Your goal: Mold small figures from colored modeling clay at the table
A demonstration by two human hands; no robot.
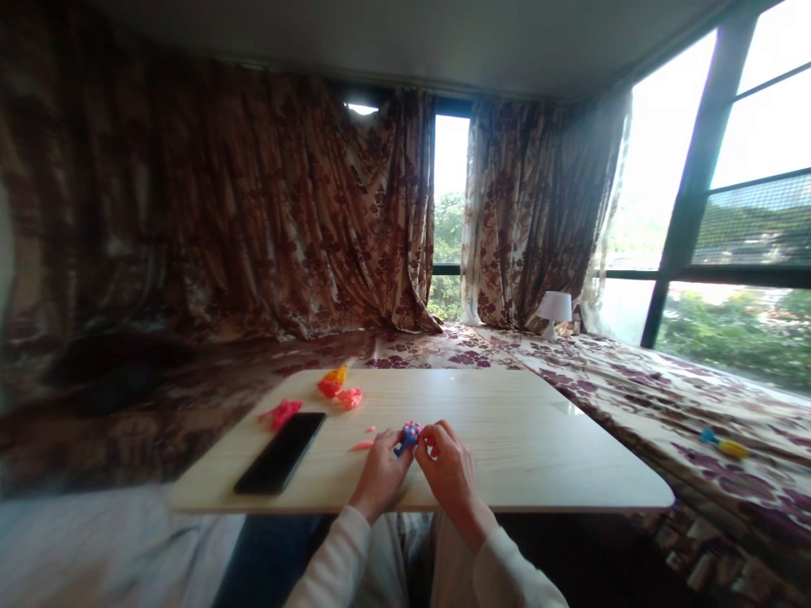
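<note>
A small blue clay-like figure [411, 433] dotted with pink bits is held above the near part of the table. My left hand [383, 467] has its fingers closed around the figure's left and lower side. On its other side, the thumb and fingers of my right hand [449, 461] are pinched together at the figure's edge; whatever lies between them is too small to make out. Just left of my left hand, a thin pink strip [362, 445] of similar material lies on the tabletop, with a tiny pink piece [371, 429] behind it.
The pale wooden table [538, 447] has rounded corners. A black phone [280, 453] lies on its left side. Behind it are a crumpled pink lump [280, 414] and crumpled red and orange lumps [333, 384]. A white lamp [555, 312] stands beyond, and a blue-yellow item [726, 444] lies right.
</note>
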